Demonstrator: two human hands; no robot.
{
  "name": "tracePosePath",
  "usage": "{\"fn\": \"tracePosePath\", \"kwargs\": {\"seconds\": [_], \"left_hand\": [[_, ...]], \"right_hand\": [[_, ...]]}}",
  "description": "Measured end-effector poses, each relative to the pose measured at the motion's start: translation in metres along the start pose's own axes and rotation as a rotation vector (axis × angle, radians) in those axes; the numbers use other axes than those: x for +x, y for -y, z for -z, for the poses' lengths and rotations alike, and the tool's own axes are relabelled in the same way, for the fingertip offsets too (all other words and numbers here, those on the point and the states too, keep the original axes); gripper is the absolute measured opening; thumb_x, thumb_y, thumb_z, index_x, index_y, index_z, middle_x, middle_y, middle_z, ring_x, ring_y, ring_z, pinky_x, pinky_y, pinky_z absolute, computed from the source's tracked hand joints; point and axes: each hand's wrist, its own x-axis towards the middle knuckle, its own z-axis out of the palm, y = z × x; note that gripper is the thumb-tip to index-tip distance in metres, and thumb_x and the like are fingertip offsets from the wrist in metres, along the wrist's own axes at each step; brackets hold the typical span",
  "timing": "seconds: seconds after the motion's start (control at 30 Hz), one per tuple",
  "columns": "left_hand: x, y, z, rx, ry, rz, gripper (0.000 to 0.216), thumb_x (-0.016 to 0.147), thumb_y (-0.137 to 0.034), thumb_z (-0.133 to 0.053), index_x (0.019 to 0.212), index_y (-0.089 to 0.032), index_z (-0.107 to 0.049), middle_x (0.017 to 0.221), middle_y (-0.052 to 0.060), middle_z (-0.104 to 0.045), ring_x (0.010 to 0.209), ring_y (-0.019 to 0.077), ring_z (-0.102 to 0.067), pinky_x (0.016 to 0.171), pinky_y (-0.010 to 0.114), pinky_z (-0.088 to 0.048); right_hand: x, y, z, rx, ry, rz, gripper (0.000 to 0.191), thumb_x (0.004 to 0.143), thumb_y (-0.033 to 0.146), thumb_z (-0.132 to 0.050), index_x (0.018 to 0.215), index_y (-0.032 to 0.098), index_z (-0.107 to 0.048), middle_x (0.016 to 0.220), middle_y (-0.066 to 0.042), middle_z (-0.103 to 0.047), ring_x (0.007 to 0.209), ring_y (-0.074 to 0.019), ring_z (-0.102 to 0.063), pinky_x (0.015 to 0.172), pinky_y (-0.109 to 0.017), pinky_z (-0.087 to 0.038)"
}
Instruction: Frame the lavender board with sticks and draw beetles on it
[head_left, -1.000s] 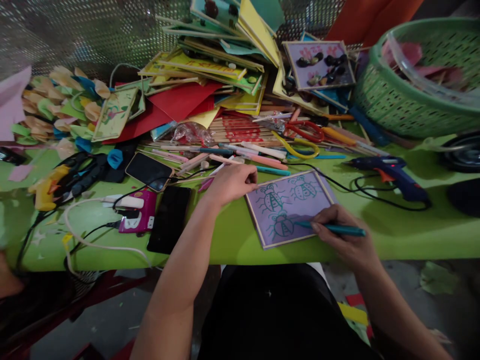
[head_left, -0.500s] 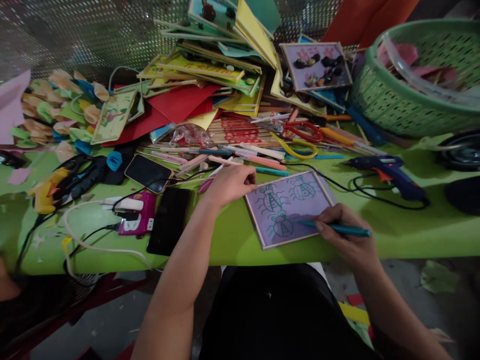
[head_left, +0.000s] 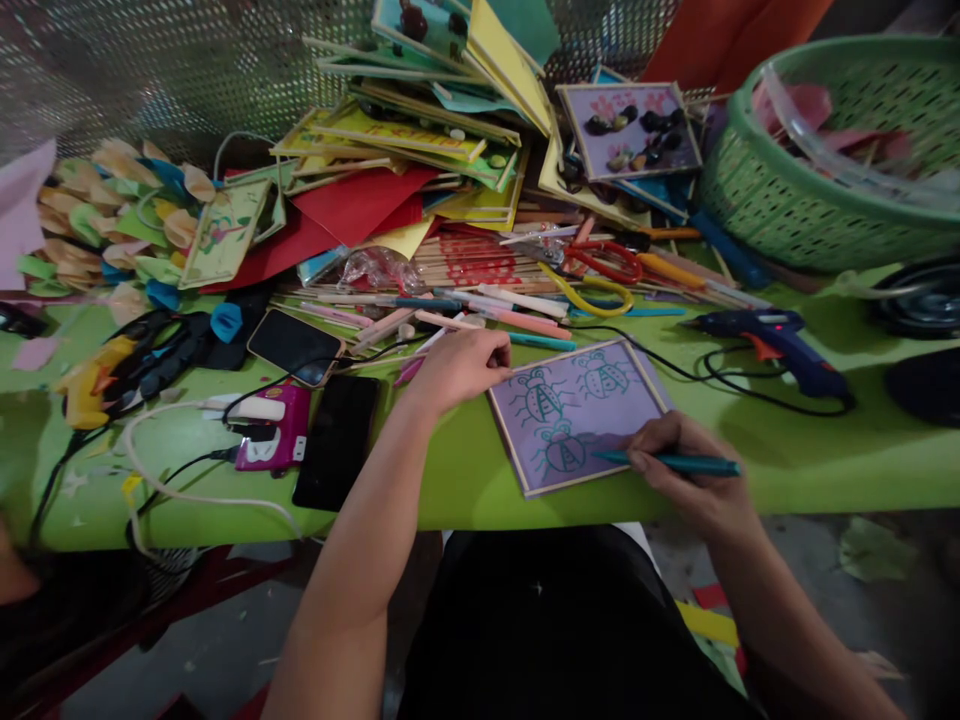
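Note:
A purple framed card [head_left: 600, 410] with three teal beetle drawings lies near the front edge of the green table [head_left: 787, 450]. My right hand [head_left: 686, 470] grips a teal pen [head_left: 675, 462], its tip resting on the card beside the lowest beetle. My left hand [head_left: 461, 365] is curled, fingertips pressing the card's upper left corner and holding it still.
Two phones [head_left: 296, 345] and a pink power strip [head_left: 274, 435] with cables lie to the left. A blue glue gun [head_left: 772, 335] sits right of the card. Pens, scissors [head_left: 607, 265] and stacked paper crafts fill the back. A green basket [head_left: 810, 200] stands at the back right.
The pen tip has shifted slightly on the card near the lowest beetle. The left hand stays put on the corner.

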Motion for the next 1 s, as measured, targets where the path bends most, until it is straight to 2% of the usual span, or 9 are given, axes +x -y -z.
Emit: {"fn": "tracePosePath", "kwargs": {"seconds": [0.27, 0.67, 1.0], "left_hand": [[0.0003, -0.0004, -0.0005, -0.001, 0.002, 0.008, 0.005, 0.086, -0.022, -0.073, 0.092, -0.021, -0.073, 0.088, 0.002, -0.076, 0.079, 0.0179, -0.065, 0.071, 0.031, -0.039], [-0.0002, 0.0005, -0.0007, -0.006, -0.007, -0.009, 0.003, 0.087, -0.023, -0.073, 0.088, -0.021, -0.070, 0.088, 0.002, -0.077, 0.078, 0.0188, -0.066, 0.069, 0.031, -0.040], [-0.0008, -0.0012, 0.0011, -0.012, 0.002, 0.010, 0.005, 0.086, -0.023, -0.074, 0.089, -0.021, -0.071, 0.087, 0.002, -0.077, 0.078, 0.0186, -0.066, 0.070, 0.031, -0.041]], "right_hand": [[0.0010, 0.0014, 0.0013, -0.077, 0.074, 0.010, 0.020, 0.095, 0.035, -0.075, 0.081, 0.025, -0.065, 0.074, -0.001, -0.066, 0.066, -0.0180, -0.063, 0.057, -0.031, -0.048], [0.0026, 0.0022, -0.0006, -0.096, 0.031, -0.009, 0.024, 0.093, 0.041, -0.075, 0.078, 0.025, -0.064, 0.070, -0.001, -0.065, 0.063, -0.0179, -0.061, 0.054, -0.031, -0.048], [0.0006, 0.0014, -0.0026, 0.028, -0.128, -0.029, 0.027, 0.086, 0.037, -0.080, 0.071, 0.026, -0.061, 0.066, 0.000, -0.059, 0.065, -0.0206, -0.063, 0.062, -0.035, -0.052]]}}
